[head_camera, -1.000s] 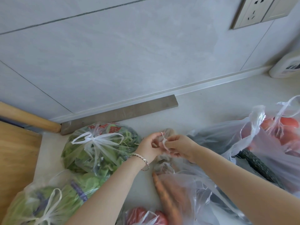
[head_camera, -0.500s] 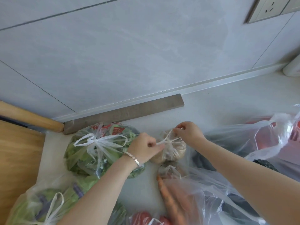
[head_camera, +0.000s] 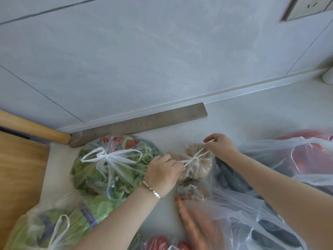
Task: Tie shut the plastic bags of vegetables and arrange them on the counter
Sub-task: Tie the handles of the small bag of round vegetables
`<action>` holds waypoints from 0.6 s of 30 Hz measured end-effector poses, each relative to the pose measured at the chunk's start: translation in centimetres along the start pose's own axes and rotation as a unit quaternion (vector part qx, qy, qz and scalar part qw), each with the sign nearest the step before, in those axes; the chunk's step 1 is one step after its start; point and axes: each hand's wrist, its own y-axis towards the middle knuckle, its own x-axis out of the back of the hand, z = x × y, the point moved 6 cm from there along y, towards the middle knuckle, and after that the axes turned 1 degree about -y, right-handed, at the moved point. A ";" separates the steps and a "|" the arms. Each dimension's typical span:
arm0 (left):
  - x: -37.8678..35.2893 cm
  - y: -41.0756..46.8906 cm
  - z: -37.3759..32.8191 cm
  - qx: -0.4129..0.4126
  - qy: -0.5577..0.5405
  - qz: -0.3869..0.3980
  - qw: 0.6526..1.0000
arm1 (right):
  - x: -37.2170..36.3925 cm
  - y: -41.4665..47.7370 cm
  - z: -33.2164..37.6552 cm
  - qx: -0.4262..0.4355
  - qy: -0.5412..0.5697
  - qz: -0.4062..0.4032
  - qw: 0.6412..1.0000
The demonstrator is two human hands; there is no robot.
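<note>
Head view, looking down at a pale table (head_camera: 252,112) against a grey tiled wall (head_camera: 144,51). Centre of the scene: a small clear bag of brownish vegetables (head_camera: 195,164), resting on the table, neck gathered into a knot. Left hand (head_camera: 163,171) closed around one twisted white handle strand on the bag's left side, thin metal bracelet (head_camera: 152,189) at the wrist. Right hand (head_camera: 220,146) pinched on the other strand at the bag's far right, both strands drawn taut in opposite directions, hands apart with the knot between them.

Just left of the small bag: a tied bag of leafy greens (head_camera: 111,165), white handles knotted in a bow on top, red and green printing on the far side of the plastic, characters too crumpled to read. Near left corner: a second bag of greens (head_camera: 54,222), purple band around the bunch with writing too blurred to make out, one white handle loop standing up.

Near centre: carrots (head_camera: 191,221) inside loose clear plastic, tips pointing toward the small bag. At the near edge: red tomatoes (head_camera: 162,241) in a bag, partly cut off. Right side: an open clear bag with dark vegetables (head_camera: 234,179) under the right forearm, and a bag with red produce (head_camera: 310,156) at the far right.

Along the base of the wall: a grey stone strip (head_camera: 140,123), a wooden rolling pin (head_camera: 34,128) touching its left end, a wooden board (head_camera: 19,168) at the left edge. Top right corner: a wall socket plate (head_camera: 306,7), no readable marking.
</note>
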 end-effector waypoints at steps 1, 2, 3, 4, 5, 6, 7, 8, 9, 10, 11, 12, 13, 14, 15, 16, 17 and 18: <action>0.3 0.0 -0.1 -0.017 -0.004 -0.017 1.000 | 0.0 0.0 0.0 0.021 -0.025 0.014 0.999; 0.3 -0.1 0.0 -0.035 -0.001 -0.029 0.999 | 0.0 -0.1 0.1 0.046 -0.049 0.024 0.997; 0.2 -0.1 0.0 -0.053 0.004 -0.034 0.998 | 0.1 -0.1 0.3 0.073 -0.063 0.026 0.995; 0.0 -0.1 0.0 -0.070 0.009 -0.033 0.997 | 0.2 -0.2 0.5 0.097 -0.070 0.024 0.992; -0.2 -0.1 -0.1 -0.082 0.014 -0.029 0.996 | 0.2 -0.3 0.8 0.119 -0.071 0.018 0.990; -0.3 -0.1 -0.2 -0.092 0.018 -0.028 0.995 | 0.3 -0.3 1.1 0.137 -0.066 0.010 0.988; -0.3 0.0 -0.4 -0.097 0.017 -0.028 0.995 | 0.4 -0.3 1.4 0.150 -0.059 0.005 0.987; -0.3 0.1 -0.6 -0.099 0.014 -0.029 0.995 | 0.5 -0.4 1.8 0.164 -0.057 0.001 0.985; -0.2 0.2 -0.7 -0.099 0.010 -0.028 0.995 | 0.6 -0.4 2.3 0.182 -0.063 0.001 0.981; -0.2 0.4 -0.7 -0.098 0.008 -0.026 0.995 | 0.6 -0.5 2.8 0.204 -0.082 0.004 0.975; -0.2 0.5 -0.7 -0.096 0.006 -0.024 0.995 | 0.6 -0.5 3.2 0.228 -0.117 0.008 0.967; -0.2 0.5 -0.6 -0.097 0.005 -0.025 0.995 | 0.6 -0.7 3.6 0.248 -0.161 0.009 0.955; -0.2 0.5 -0.6 -0.097 0.003 -0.023 0.995 | 0.6 -0.7 3.9 0.259 -0.202 0.009 0.944; -0.2 0.5 -0.6 -0.098 0.001 -0.022 0.995 | 0.6 -0.7 4.0 0.262 -0.232 0.004 0.937; -0.1 0.5 -0.7 -0.098 -0.002 -0.019 0.995 | 0.5 -0.7 4.1 0.261 -0.252 -0.005 0.932; 0.0 0.6 -0.7 -0.097 -0.005 -0.020 0.995 | 0.4 -0.7 4.1 0.259 -0.266 -0.018 0.928; 0.0 0.8 -0.7 -0.095 -0.009 -0.020 0.995 | 0.3 -0.7 4.2 0.255 -0.278 -0.034 0.925; 0.1 0.9 -0.6 -0.094 -0.014 -0.019 0.995 | 0.2 -0.8 4.2 0.252 -0.287 -0.051 0.923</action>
